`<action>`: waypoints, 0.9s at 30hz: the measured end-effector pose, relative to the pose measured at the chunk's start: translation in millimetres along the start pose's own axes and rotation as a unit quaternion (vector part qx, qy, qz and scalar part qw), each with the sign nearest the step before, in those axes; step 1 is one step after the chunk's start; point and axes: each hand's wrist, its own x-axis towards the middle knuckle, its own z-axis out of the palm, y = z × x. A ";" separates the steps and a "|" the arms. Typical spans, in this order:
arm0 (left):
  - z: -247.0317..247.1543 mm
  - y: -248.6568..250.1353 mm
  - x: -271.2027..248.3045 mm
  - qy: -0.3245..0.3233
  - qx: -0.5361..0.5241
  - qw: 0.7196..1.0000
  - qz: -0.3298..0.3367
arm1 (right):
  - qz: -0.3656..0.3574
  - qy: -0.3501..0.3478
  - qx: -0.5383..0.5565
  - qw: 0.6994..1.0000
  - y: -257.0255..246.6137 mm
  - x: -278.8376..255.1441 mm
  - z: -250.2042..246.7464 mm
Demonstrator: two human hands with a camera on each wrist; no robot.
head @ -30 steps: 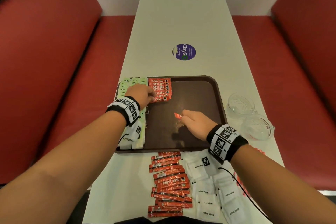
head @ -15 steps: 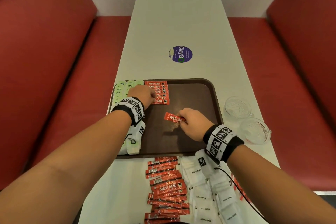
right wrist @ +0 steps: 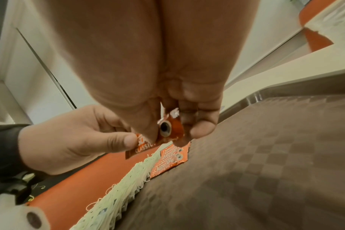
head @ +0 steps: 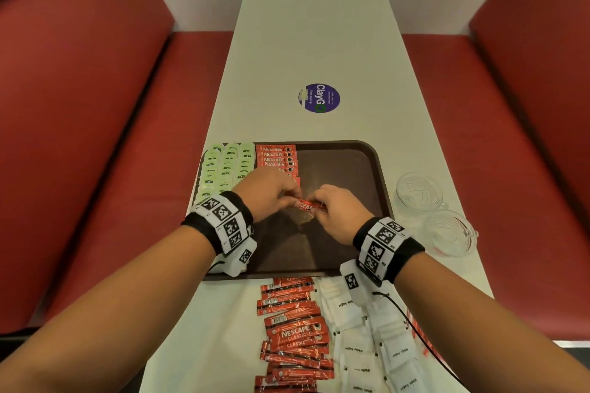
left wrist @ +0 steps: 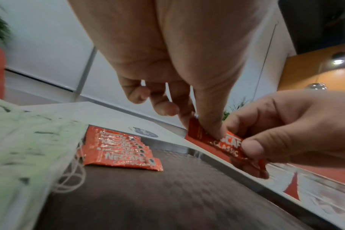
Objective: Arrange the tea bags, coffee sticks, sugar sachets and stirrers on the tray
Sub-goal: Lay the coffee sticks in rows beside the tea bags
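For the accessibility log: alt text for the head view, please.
Both hands, left hand and right hand, pinch one red coffee stick above a brown tray holding green tea bags and a coffee stick row. More coffee sticks and sugar sachets lie nearer on the table.

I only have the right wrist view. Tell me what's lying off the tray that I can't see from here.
Observer: Near the person, more coffee sticks lie in a loose heap on the table, beside white sugar sachets.
Operator: Report anything to the right of the tray.
Observer: Two clear glass cups stand on the table beside the tray.
Operator: Now tell me how the left hand holds the stick.
Observer: The left hand pinches the coffee stick at one end; the right hand pinches the other.
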 end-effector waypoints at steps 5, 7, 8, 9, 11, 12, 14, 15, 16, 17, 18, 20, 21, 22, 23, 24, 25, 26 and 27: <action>5.5 -33.2 1.7 0.032 0.011 0.990 -0.139 | 0.073 -0.020 0.014 0.997 0.9 -5.5 2.4; 9.6 -47.7 5.7 0.014 0.036 0.982 -0.186 | 0.074 -0.071 -0.027 0.994 3.3 -7.7 3.5; 11.5 -52.6 7.9 0.003 0.047 0.979 -0.199 | 0.069 -0.103 -0.048 0.991 3.9 -9.4 3.6; 13.0 -55.8 10.6 -0.004 0.056 0.976 -0.210 | 0.066 -0.135 -0.060 0.987 4.4 -11.2 4.2; 14.9 -59.1 15.9 -0.003 0.079 0.972 -0.222 | 0.060 -0.192 -0.069 0.977 5.2 -15.5 6.5; 15.4 -60.1 19.0 0.003 0.090 0.970 -0.225 | 0.055 -0.215 -0.076 0.972 5.7 -17.5 8.1; 15.1 -59.6 23.2 0.007 0.107 0.966 -0.236 | 0.047 -0.246 -0.090 0.964 6.2 -20.4 11.5; 14.3 -58.4 24.7 0.008 0.111 0.964 -0.242 | 0.045 -0.254 -0.094 0.962 6.6 -21.4 12.7; 14.0 -58.1 26.3 0.010 0.112 0.963 -0.247 | 0.043 -0.258 -0.094 0.961 6.6 -22.2 13.5; 13.9 -57.5 27.7 0.013 0.110 0.963 -0.247 | 0.042 -0.259 -0.092 0.960 7.0 -22.9 14.5; 14.1 -56.2 29.2 0.016 0.105 0.964 -0.243 | 0.042 -0.260 -0.089 0.961 6.9 -23.8 15.1; 16.3 -51.7 31.4 0.010 0.093 0.972 -0.216 | 0.043 -0.259 -0.086 0.961 6.7 -25.6 16.9; 17.8 -48.7 31.8 -0.002 0.092 0.976 -0.198 | 0.044 -0.261 -0.086 0.961 6.4 -26.6 18.1; 19.4 -45.4 32.0 -0.016 0.099 0.978 -0.182 | 0.044 -0.263 -0.086 0.960 6.0 -27.9 19.1; 21.0 -43.2 32.4 -0.029 0.111 0.978 -0.172 | 0.043 -0.264 -0.086 0.960 5.3 -29.2 19.8; 22.3 -42.3 33.3 -0.037 0.122 0.977 -0.170 | 0.041 -0.263 -0.087 0.960 4.2 -30.5 19.8; 22.6 -41.4 34.4 -0.041 0.129 0.976 -0.173 | 0.039 -0.260 -0.089 0.961 3.3 -31.6 19.8; 22.2 -40.9 35.5 -0.045 0.133 0.974 -0.180 | 0.039 -0.257 -0.091 0.961 2.4 -32.6 19.6; 20.9 -39.8 36.4 -0.049 0.136 0.972 -0.184 | 0.040 -0.255 -0.092 0.962 1.6 -33.4 19.7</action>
